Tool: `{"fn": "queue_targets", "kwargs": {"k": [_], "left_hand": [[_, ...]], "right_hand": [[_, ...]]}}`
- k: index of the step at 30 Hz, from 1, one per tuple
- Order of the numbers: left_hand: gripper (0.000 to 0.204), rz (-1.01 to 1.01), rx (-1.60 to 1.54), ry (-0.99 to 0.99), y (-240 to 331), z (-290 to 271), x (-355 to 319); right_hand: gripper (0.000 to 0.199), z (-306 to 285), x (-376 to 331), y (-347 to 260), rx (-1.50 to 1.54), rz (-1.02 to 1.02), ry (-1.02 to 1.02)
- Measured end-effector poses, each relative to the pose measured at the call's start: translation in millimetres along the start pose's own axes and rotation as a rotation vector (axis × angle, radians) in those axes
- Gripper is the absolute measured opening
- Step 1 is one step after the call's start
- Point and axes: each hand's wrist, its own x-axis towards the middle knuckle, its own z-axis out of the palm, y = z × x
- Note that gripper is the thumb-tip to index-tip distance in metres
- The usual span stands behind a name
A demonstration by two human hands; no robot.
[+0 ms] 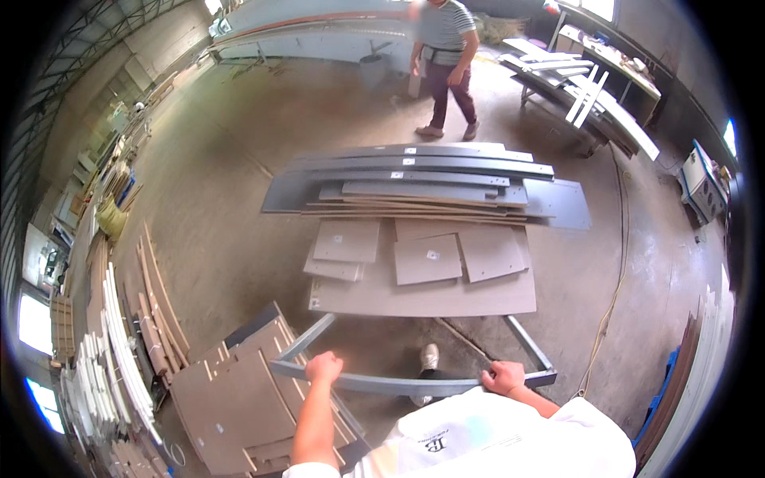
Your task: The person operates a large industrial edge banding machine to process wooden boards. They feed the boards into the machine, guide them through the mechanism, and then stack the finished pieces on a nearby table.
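Both my hands grip the grey metal push handle of a cart. My left hand is closed round the bar near its left corner. Toward the right corner, my right hand is wrapped on the same bar. Beyond the handle lies a load of panels: a large beige board with smaller beige panels on top. Farther off on the load, long dark grey panels are stacked crosswise. The cart's bed is hidden under the boards.
Ahead, a person in a striped shirt is on the floor. A table piled with strips stands far right, near a white machine. Beige boards lean at my left, beside upright white strips. A cable runs along the right.
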Motion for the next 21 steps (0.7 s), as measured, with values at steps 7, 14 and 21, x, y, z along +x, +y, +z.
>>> {"fn": "queue_targets", "kwargs": {"k": [7, 14, 21], "left_hand": [[0.035, -0.062, -0.047, -0.056, 44.5, 23.2, -63.1], [0.031, -0.106, -0.051, -0.071, 116.5, 62.1, -118.9], [0.034, -0.13, -0.098, -0.073, 221.4, 100.8, -161.5]], "right_hand": [[0.036, -6.7, -9.8, 70.4, -0.049, -0.074, 0.126], [0.034, -42.4, -10.0, 160.8, -0.028, -0.041, 0.084], [0.027, -90.8, 24.4, 267.7, -0.032, -0.191, 0.205]]}}
